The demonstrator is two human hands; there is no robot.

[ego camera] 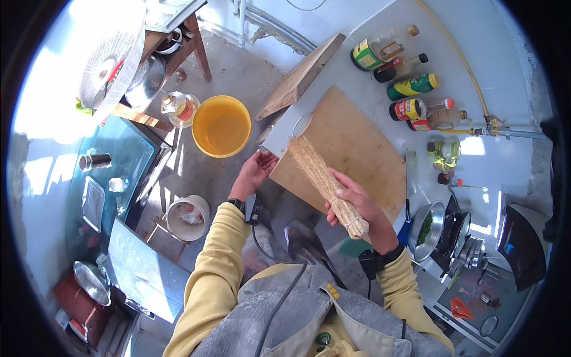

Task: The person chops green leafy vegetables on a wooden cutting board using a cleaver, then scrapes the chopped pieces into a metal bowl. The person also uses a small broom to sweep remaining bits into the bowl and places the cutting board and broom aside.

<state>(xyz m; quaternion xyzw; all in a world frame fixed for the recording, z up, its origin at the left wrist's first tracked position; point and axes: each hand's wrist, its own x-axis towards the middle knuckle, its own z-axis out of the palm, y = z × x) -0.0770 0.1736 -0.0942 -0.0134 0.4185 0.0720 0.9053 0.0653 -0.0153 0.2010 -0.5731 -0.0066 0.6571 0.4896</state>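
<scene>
My right hand (357,203) grips a short straw hand brush (319,174) near its bound end. The brush's frayed bristles point up and left, over a wooden cutting board (357,143). The board lies on the counter, with one corner jutting out over the front edge. My left hand (258,168) is beside the counter's left corner, palm turned up, fingers slightly curled and holding nothing. Whether its fingertips touch the counter's edge, I cannot tell.
A yellow bucket (221,127) stands on the floor beyond my left hand. A thick wooden board (303,76) leans at the counter's left end. Several bottles (410,87) line the wall. A cleaver (411,174) and a steel bowl of chopped greens (426,230) lie to the right.
</scene>
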